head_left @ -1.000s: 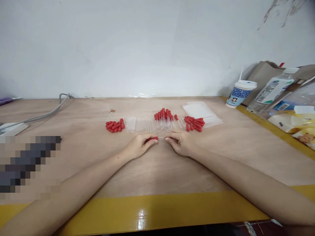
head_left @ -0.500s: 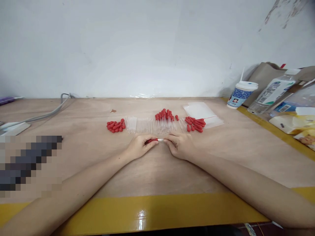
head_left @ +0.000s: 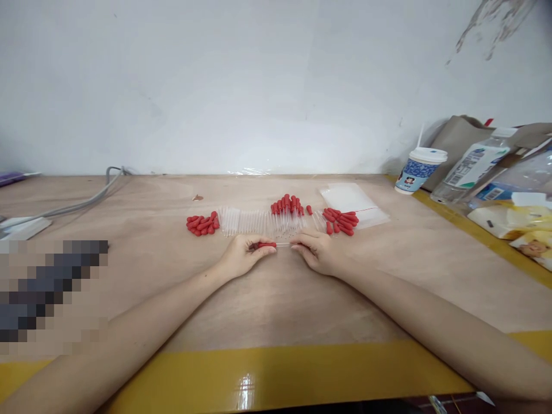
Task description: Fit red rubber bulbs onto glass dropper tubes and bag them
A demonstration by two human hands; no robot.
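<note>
Between my two hands lies a dropper, held level, its red rubber bulb (head_left: 266,245) pinched in my left hand (head_left: 245,253). My right hand (head_left: 318,252) is closed on the clear glass tube (head_left: 283,244) of that dropper, and its fingers hide the far end. Just beyond the hands rests a row of bare glass tubes (head_left: 244,221). Several droppers with red bulbs (head_left: 287,206) stand out in a bunch beside them. Loose red bulbs form a left pile (head_left: 202,223) and a right pile (head_left: 342,219).
White plastic bags (head_left: 356,201) lie behind the right pile. A paper cup (head_left: 419,171) with a straw, a plastic bottle (head_left: 476,164) and yellow packets (head_left: 495,215) stand at the right. A grey cable (head_left: 97,194) runs along the left. Yellow tape (head_left: 259,374) edges the table.
My right hand has shifted slightly right along the tube, so more glass shows between the hands. My left hand stays on the bulb.
</note>
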